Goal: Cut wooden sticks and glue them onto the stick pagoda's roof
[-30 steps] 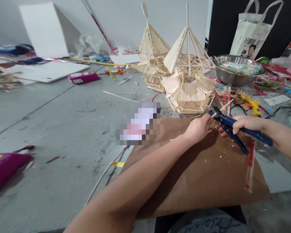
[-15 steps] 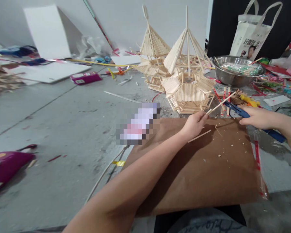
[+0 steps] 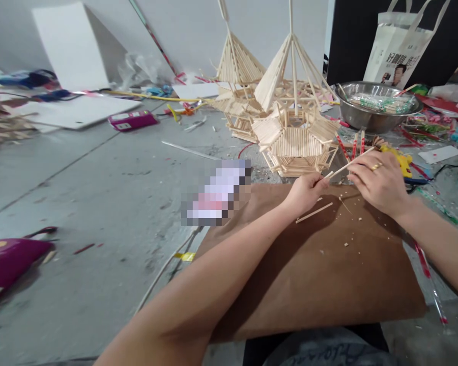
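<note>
My left hand (image 3: 307, 192) pinches the near end of a thin wooden stick (image 3: 361, 156) that slants up to the right. My right hand (image 3: 377, 182), with a ring on one finger, has its fingers curled against the middle of the same stick. Both hands hover over the far edge of a brown cardboard sheet (image 3: 309, 274). A short cut stick piece (image 3: 313, 212) and small chips lie on the cardboard below my left hand. Just beyond the hands stands a pavilion model built of sticks (image 3: 295, 142). A blue handle of the cutter (image 3: 415, 180) lies right of my right hand.
A yellow glue gun (image 3: 399, 158) lies behind my right hand. A steel bowl (image 3: 377, 109) of sticks and a white bag (image 3: 400, 46) are at the back right. A second stick model (image 3: 238, 71), a magenta box (image 3: 133, 121) and white boards (image 3: 76, 109) sit further back on the grey floor.
My right hand held the blue cutter on the stick, then laid it down to the right and came back to the stick. A cut piece dropped onto the cardboard. My left hand kept the stick.
</note>
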Available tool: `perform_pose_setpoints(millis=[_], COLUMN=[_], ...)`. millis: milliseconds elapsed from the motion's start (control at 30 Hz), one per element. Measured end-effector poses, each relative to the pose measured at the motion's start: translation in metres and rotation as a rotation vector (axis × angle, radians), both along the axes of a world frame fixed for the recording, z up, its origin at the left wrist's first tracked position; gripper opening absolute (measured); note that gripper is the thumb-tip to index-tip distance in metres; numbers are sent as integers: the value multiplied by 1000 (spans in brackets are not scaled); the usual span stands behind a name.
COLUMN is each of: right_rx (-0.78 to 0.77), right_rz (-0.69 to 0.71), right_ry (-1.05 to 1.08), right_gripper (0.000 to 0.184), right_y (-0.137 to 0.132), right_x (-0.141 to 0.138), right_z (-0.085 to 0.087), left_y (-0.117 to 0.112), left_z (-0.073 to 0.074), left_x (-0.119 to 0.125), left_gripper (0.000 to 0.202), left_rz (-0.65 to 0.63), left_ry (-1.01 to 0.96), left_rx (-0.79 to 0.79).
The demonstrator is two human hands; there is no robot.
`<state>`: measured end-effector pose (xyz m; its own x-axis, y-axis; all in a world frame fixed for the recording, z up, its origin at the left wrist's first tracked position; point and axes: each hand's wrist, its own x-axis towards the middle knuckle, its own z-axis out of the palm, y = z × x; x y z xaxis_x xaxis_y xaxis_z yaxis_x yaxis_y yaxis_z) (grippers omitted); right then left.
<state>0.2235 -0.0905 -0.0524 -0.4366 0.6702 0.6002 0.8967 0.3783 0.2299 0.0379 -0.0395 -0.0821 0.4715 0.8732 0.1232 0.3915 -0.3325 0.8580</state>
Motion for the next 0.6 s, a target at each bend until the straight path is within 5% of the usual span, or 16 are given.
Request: perform_pose_setpoints(millis=[233,600], right_rx=[16,-39], right_rz=[128,117], right_ry=[-65,-55], right_gripper=[22,25], right_y=[20,17], right_x=[-9,-5], right_z=[-19,-26], left_y=[-5,-5], left_z=[3,1], left_x=[0,0], left_gripper=[28,30], left_rz=[-15,-56], left_ry=[109,194], left_rx=[31,58])
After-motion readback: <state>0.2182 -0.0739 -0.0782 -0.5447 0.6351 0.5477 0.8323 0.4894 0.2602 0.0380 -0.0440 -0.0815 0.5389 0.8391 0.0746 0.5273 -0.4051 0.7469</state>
